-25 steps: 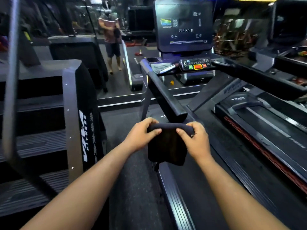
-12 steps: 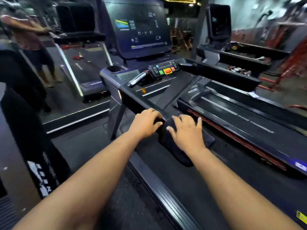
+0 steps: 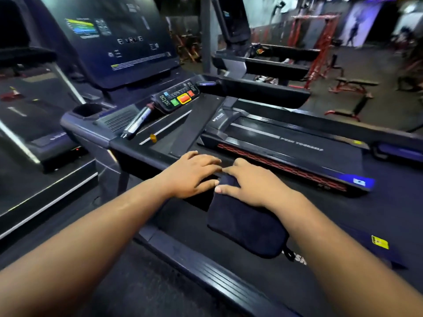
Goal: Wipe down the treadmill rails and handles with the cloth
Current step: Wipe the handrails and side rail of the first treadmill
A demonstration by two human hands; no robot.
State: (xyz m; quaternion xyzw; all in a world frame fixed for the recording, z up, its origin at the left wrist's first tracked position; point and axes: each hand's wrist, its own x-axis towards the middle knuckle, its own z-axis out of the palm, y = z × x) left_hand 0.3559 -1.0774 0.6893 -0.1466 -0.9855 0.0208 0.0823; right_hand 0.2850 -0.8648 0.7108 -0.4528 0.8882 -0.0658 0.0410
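Pressing hands: both rest side by side on the near end of the treadmill's left handrail, fingertips nearly meeting
Left hand: palm down on the rail end, fingers straight and spread forward, nothing clasped in them; whether the thumb touches the cloth cannot be told
Right hand: laid flat on the top of the cloth, fingers straight and pointing toward the left hand, pressing the fabric onto the rail rather than pinching it
Cloth: dark navy, folded, draped over the rail end; its upper part lies under the right hand, the rest hangs down toward the belt side with a small loop at the lower corner
Running belt: black, to the right of the hands, white lettering across it and a red perforated strip along its near edge
Right handrail: black bar reaching back on the far side of the belt, well apart from both hands
Control pad: just beyond the left rail, with green, orange and red buttons
Console screen: tall dark panel above the pad, faint graphics showing
Cup holder: at the console's left corner
Background: red gym frames and another treadmill, blurred
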